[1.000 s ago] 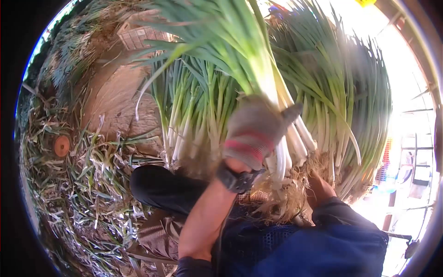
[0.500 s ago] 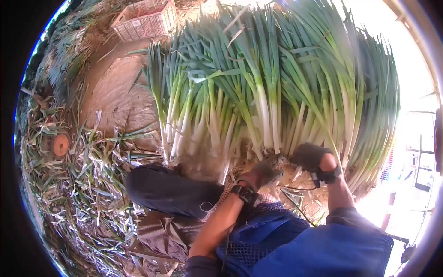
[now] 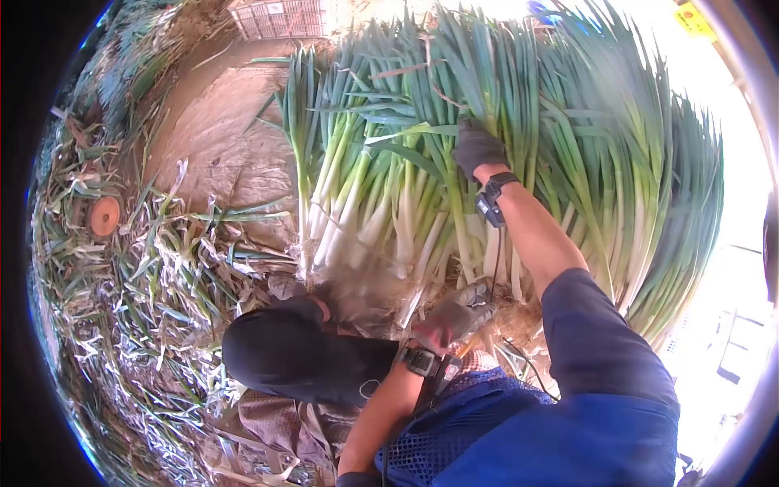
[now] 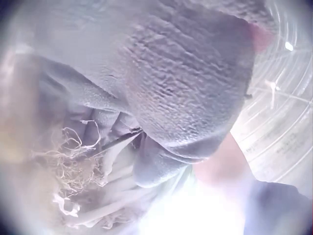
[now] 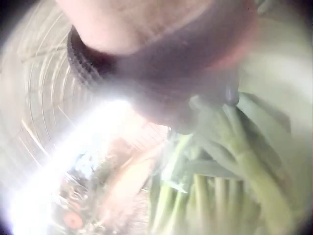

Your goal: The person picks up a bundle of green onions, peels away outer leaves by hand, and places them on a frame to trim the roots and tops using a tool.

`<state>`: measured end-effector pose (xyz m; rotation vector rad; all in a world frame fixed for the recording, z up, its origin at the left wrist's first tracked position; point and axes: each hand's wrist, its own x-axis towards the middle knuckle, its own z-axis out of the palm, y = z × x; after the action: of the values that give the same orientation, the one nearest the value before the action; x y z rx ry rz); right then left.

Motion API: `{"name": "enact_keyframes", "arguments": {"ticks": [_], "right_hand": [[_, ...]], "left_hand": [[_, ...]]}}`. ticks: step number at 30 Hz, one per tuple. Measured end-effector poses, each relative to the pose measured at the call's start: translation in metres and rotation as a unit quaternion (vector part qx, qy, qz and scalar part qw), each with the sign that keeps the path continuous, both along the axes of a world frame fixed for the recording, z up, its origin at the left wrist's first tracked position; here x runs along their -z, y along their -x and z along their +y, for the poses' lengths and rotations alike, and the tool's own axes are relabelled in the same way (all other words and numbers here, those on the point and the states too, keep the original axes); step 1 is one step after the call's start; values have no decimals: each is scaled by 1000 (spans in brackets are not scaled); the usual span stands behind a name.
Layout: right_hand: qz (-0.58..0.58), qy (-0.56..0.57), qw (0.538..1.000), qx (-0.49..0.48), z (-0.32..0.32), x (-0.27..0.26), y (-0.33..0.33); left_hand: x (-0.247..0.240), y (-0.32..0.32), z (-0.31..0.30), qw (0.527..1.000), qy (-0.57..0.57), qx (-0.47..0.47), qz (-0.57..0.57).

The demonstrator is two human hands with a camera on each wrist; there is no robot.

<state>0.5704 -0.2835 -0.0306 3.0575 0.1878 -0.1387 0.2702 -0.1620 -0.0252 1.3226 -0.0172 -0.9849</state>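
Green-topped leeks [image 3: 357,195] lie side by side in a wide row, white ends and roots toward the person. The gloved right hand [image 3: 479,150] grips green stalks high in the middle of the row; in the right wrist view stalks [image 5: 252,161] run out beneath that blurred hand [image 5: 195,93]. Low down, the gloved left hand [image 3: 450,321] is beside the root ends. Its curled fingers and palm fill much of the left wrist view [image 4: 181,83], close to pale stems and stringy roots [image 4: 78,171]; whether they hold anything is hidden.
A plastic crate [image 3: 280,18] stands at the back left, beyond a bare brown patch [image 3: 231,138]. Leaf scraps [image 3: 162,325] cover the ground at left, with an orange disc [image 3: 105,217] among them. The person's dark-clothed knee [image 3: 308,357] is just below the row.
A bunch held up a second ago is down in the row. The right hand has moved from the root ends up to the green part; the left remains low. The head view has shifted.
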Motion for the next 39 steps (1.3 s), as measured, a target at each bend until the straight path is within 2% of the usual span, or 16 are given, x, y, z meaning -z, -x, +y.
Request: {"name": "enact_keyframes", "arguments": {"ticks": [5,8,12,15,20,23,24,25,28,29,31,32,33,34,37,39], "right_hand": [[-31,10,997,68,-15,1,-22],[45,-8,999,21,-26,8,-37],[43,-34,998,-22,-28,13,-35],[87,-132,987,-28,-33,-26,4],[201,-309,929,-37,-49,-106,102],[271,-368,889,-24,-37,-122,169],[287,-306,900,-116,-27,-129,185],[378,-322,866,-59,-16,-130,201],[386,-429,803,-149,-10,-125,238],[405,-458,776,-157,-9,-128,233],[425,-514,745,-21,-16,-113,226],[424,-543,723,47,-19,-105,222],[331,-458,820,83,-12,-110,210],[220,-260,940,19,-17,-91,186],[-5,-148,984,102,-30,-50,157],[46,-96,989,104,-40,-31,139]], "left_hand": [[31,13,5,999,-6,-33,-6],[7,4,11,998,-51,-30,-8],[4,-4,11,993,-95,-62,8],[20,-6,18,951,100,-260,135],[-40,-23,27,915,105,-344,180],[-42,-18,22,923,158,-330,116],[-44,-13,21,923,179,-326,96],[-52,-14,24,930,205,-295,76],[-60,-7,35,946,190,-260,45],[-68,1,33,933,173,-313,50],[5,20,42,829,310,-448,128],[-6,20,55,843,246,-467,106],[-19,20,68,854,178,-481,88],[-82,15,87,902,-27,-430,10],[-116,34,148,824,20,-551,-128],[-155,55,218,801,204,-542,-149]]}}
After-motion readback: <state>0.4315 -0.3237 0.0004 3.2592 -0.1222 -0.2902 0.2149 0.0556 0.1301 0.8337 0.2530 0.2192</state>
